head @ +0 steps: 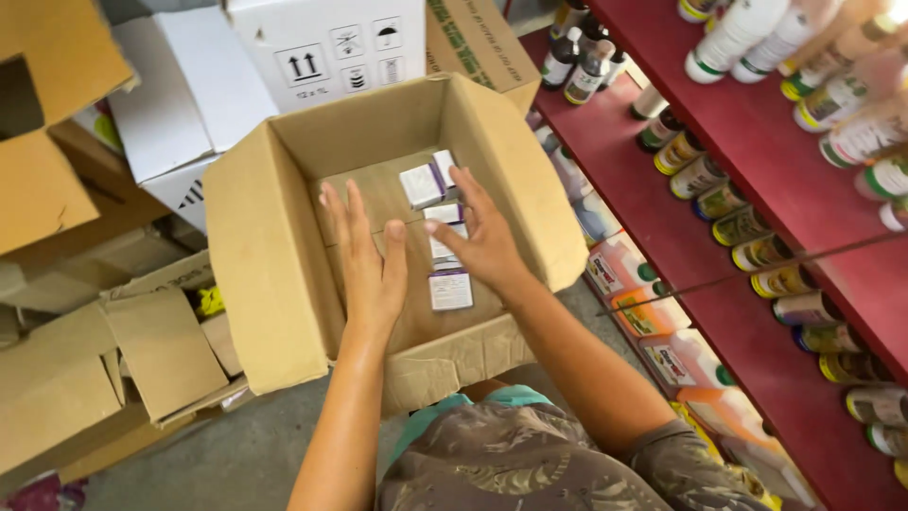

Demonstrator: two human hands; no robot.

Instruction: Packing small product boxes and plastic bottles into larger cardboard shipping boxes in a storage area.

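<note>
An open brown cardboard box (255,274) sits in front of me with its flaps spread. Several small white and purple packets (422,185) lie on its bottom toward the right side. My left hand (367,257) reaches into the box, flat with fingers apart, palm down over the bare cardboard bottom, holding nothing. My right hand (482,237) is also inside, fingers spread over the row of small packets, resting on or just above them. One packet (450,290) lies nearest me, by my right wrist.
Red shelves (757,161) on the right carry rows of bottles (747,225) and orange jugs (624,265). White cartons (189,95) and brown boxes (57,378) are stacked behind and to the left. Grey floor (236,454) shows below.
</note>
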